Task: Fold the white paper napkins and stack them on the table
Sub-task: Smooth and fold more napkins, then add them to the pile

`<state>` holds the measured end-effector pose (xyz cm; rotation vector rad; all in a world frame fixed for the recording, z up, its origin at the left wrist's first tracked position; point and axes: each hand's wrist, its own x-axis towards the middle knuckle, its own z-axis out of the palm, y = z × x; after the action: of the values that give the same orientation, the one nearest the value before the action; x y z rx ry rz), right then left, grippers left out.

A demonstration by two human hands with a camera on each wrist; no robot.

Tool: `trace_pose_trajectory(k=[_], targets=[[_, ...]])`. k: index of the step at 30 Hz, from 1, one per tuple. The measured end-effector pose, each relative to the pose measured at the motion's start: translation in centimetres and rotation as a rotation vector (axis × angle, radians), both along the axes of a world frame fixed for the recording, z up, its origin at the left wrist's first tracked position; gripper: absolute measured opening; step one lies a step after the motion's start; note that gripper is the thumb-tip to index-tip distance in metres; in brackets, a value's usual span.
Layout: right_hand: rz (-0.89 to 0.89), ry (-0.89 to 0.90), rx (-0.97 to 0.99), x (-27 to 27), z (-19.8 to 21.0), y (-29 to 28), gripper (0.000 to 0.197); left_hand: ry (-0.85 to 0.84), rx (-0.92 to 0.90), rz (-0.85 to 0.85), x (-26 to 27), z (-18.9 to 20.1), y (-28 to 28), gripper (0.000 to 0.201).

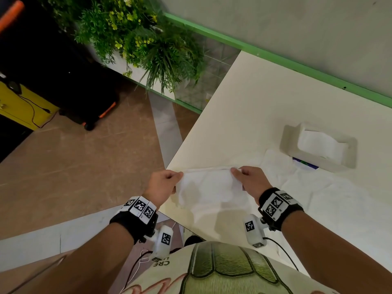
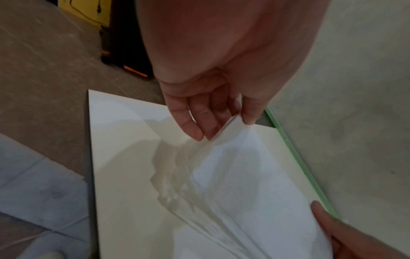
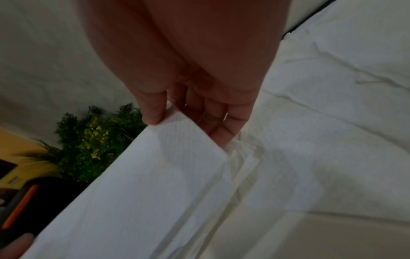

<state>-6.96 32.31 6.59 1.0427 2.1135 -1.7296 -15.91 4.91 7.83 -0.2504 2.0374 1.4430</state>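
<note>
Both forearms reach in from the bottom of the head view, each with a black wrist strap bearing square black-and-white markers. Left hand [image 1: 163,183] pinches one upper corner of a white napkin [image 1: 209,187] between thumb and fingers [image 2: 195,129]; right hand [image 1: 250,180] pinches the opposite corner the same way, thumb on one face and fingers [image 3: 221,135] behind. Held taut between them, the napkin hangs just above the near corner of the cream table [image 1: 265,92], its lower part sagging toward the surface (whether it touches there I cannot tell). More napkins [image 1: 307,187] lie spread and rumpled on the table to the right, flat and unfolded. Beyond them sits a pale dispenser [image 1: 318,145] with white tissue showing through its top opening. Off the table's left edge stands a leafy green plant [image 1: 144,39] against the wall.
</note>
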Motion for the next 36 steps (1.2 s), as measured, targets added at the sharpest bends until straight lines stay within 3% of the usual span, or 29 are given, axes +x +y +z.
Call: trace_pose_trajectory(k=[11,17,20,22,24,27,32,34,36], targets=[[0.088,-0.09,0.231,-1.7,-1.0,-0.3,0.048,0.029,-0.134,0.054,-0.5,-2.5,-0.3,0.025],[0.042,-0.006,0.312,-0.2,1.2,0.2,0.024,0.072,-0.22,0.052,-0.7,-2.7,0.0,0.028],[0.142,0.097,0.512,2.9,2.2,2.4,0.011,0.089,-0.343,-0.017,-0.7,-3.2,-0.8,0.033],[0.229,0.103,0.631,6.5,2.2,4.5,0.014,0.101,-0.385,-0.017,-0.5,-3.5,-1.6,0.037],[0.306,0.016,0.775,10.9,2.0,6.7,0.022,0.114,-0.419,0.004,-0.4,-3.5,-2.6,0.04],[0.401,-0.22,0.975,17.6,1.5,9.3,0.048,0.154,-0.51,-0.007,0.0,-3.3,-3.3,0.041],[0.46,-0.39,0.902,24.4,0.7,10.9,0.067,0.304,-0.578,-0.016,2.4,-2.2,-1.8,0.032],[0.533,-0.378,0.855,25.5,0.1,10.9,0.063,0.336,-0.582,-0.081,3.9,-1.3,-0.3,0.028],[0.573,-0.333,0.869,26.1,-0.5,10.7,0.046,0.384,-0.576,-0.182,5.4,-0.4,1.7,0.025]])
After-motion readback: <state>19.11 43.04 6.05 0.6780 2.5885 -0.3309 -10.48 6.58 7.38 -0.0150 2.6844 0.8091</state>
